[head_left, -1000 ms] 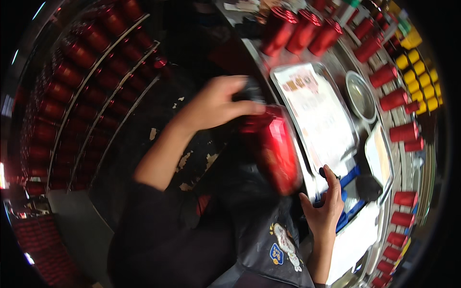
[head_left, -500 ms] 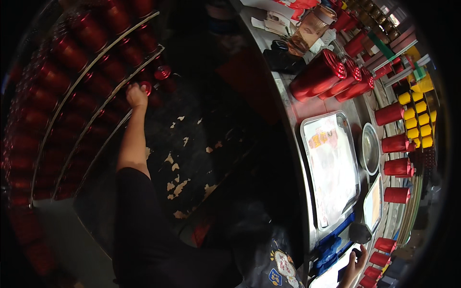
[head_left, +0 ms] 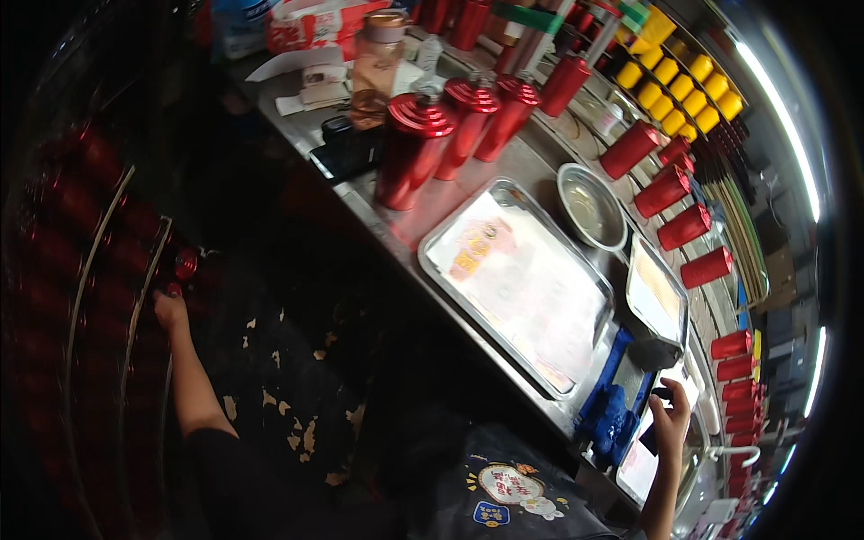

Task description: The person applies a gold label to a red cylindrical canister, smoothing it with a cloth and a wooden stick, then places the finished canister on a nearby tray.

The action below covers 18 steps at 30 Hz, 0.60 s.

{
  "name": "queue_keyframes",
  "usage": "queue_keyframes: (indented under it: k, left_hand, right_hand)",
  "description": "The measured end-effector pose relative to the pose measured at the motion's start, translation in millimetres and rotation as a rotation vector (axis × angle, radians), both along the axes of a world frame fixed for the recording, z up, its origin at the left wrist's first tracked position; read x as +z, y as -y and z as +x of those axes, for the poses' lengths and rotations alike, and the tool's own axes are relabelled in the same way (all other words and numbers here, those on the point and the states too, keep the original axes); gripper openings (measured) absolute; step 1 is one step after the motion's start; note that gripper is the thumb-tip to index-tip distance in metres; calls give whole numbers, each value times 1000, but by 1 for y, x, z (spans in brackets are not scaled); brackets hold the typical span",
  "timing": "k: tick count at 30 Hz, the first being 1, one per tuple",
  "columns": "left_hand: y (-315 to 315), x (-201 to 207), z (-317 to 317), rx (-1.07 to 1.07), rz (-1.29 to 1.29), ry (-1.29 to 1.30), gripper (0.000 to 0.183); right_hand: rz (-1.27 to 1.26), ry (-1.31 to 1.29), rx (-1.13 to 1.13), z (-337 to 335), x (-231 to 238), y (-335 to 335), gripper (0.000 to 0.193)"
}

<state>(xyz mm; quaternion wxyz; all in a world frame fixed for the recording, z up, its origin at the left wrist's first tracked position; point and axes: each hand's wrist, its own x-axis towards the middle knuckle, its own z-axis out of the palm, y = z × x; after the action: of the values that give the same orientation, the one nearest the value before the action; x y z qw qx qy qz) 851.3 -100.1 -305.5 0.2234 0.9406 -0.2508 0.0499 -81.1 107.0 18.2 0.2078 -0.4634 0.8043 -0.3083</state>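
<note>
My left hand (head_left: 169, 310) reaches out to the left, its fingers closed round the end of a shiny red metal cylinder (head_left: 175, 290) at the edge of a rack of similar dark red cylinders (head_left: 85, 225). Shadow hides most of that cylinder. Another red cylinder end (head_left: 186, 263) shows just beyond it. Over the bench on the right, my right hand (head_left: 671, 421) is closed on a small black piece (head_left: 662, 393), whose kind I cannot make out. Close above it is a dark grey block (head_left: 655, 354); whether the two are joined I cannot tell.
A paper-lined metal tray (head_left: 517, 288) lies on the steel bench, beside a steel bowl (head_left: 591, 206) and a smaller tray (head_left: 655, 292). Blue cloth (head_left: 612, 418) is near my right hand. Tall red cylinders (head_left: 414, 148), a jar (head_left: 376, 67) and a phone (head_left: 346, 155) stand or lie farther back.
The view has turned toward the bench, so the bench now fills more of the picture. Both hands keep their grips; the left is still at the rack's edge.
</note>
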Motion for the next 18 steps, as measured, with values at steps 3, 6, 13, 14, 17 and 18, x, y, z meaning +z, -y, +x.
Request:
queue_keyframes:
  k: [3, 6, 13, 14, 17, 18]
  left_hand:
    - [35, 64, -110, -103, -233, -40, 35]
    - [49, 172, -315, -667, -928, -613, 21]
    - [124, 281, -651, -1503, -918, -166, 82]
    - [155, 294, -674, -1338, -701, -225, 89]
    - [266, 301, -687, -950, -532, -93, 100]
    - [282, 301, -685, -869, -482, -105, 102]
  right_hand:
    - [-76, 38, -40, 8, 9, -17, 39]
    - [-88, 31, -1, 7, 6, -19, 39]
    - [-139, 85, 67, 10, 0, -42, 42]
    - [-143, 59, 37, 1, -3, -60, 42]
    - [-200, 58, -104, -18, -12, -106, 43]
    - [-212, 73, -169, -26, -18, -122, 42]
